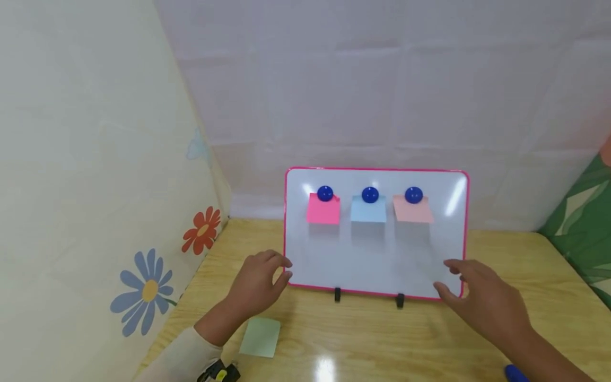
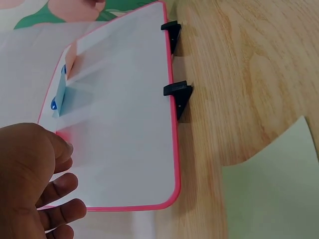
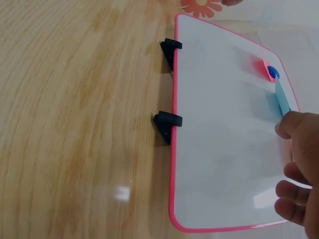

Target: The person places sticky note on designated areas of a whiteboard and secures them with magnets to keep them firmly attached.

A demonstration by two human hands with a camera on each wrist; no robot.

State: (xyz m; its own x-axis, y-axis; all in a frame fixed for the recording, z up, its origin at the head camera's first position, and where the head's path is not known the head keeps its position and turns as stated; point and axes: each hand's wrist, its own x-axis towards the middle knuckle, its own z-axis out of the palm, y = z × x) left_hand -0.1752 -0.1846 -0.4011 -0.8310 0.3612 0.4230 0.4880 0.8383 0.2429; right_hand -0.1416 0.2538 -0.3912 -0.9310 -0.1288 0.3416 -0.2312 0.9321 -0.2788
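A whiteboard (image 1: 353, 260) with a pink rim stands tilted back on two black feet (image 1: 337, 294). Three blue round magnets sit on the upper edges of a hot pink note (image 1: 323, 211), a light blue note (image 1: 368, 211) and a pale peach note (image 1: 413, 212), whose lower parts lift off the board. My left hand (image 1: 258, 281) is at the board's left edge, thumb and fingers apart; whether it touches the rim I cannot tell. By the lower right corner is my right hand (image 1: 491, 297), its fingers loosely bent with nothing between them.
A pale green note (image 1: 260, 337) lies on the wooden table (image 1: 382, 345), just right of my left forearm. Part of a blue object (image 1: 515, 373) shows beneath my right forearm. White cloth (image 1: 358, 106) hangs behind the board, and a flower-patterned sheet (image 1: 95, 185) rises on the left.
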